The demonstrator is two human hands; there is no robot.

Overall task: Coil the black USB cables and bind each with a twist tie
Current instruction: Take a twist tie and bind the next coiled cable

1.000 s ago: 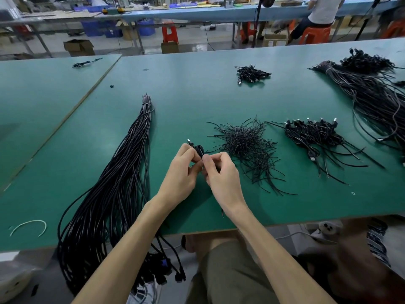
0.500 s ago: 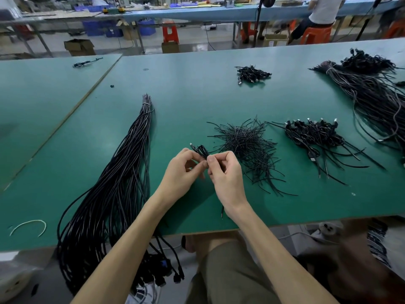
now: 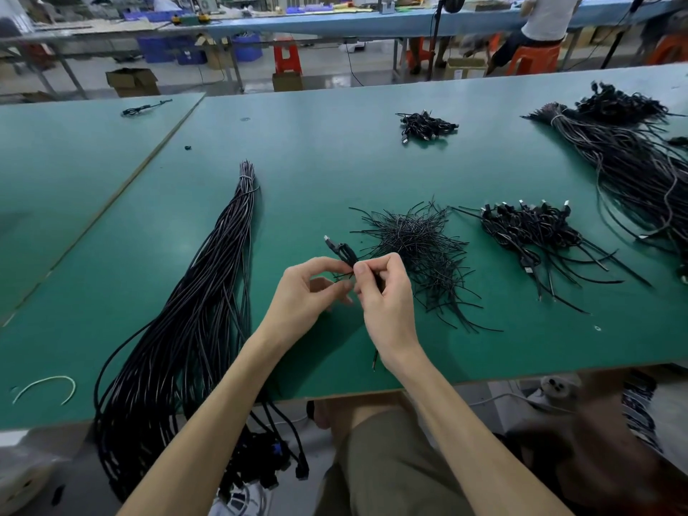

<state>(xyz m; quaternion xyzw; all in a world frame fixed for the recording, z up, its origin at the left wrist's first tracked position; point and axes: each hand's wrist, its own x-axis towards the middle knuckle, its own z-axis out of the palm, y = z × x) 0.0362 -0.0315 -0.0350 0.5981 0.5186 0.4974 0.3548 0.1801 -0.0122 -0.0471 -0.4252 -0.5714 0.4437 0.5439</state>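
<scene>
Head view: right hand (image 3: pixel 387 299) pinches a small coiled cable (image 3: pixel 344 253) just above the green tabletop (image 3: pixel 335 162), plug end poking up-left. Left hand (image 3: pixel 303 292) pinches a twist tie (image 3: pixel 343 274) at the coil. Loose tie pile (image 3: pixel 417 247) just right; long uncoiled bundle (image 3: pixel 193 329) left; bound coils (image 3: pixel 528 229) farther right.

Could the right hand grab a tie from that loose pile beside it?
Probably yes: the pile of twist ties lies just beside the right hand, nothing between, though it's busy gripping the coiled cable.
</scene>
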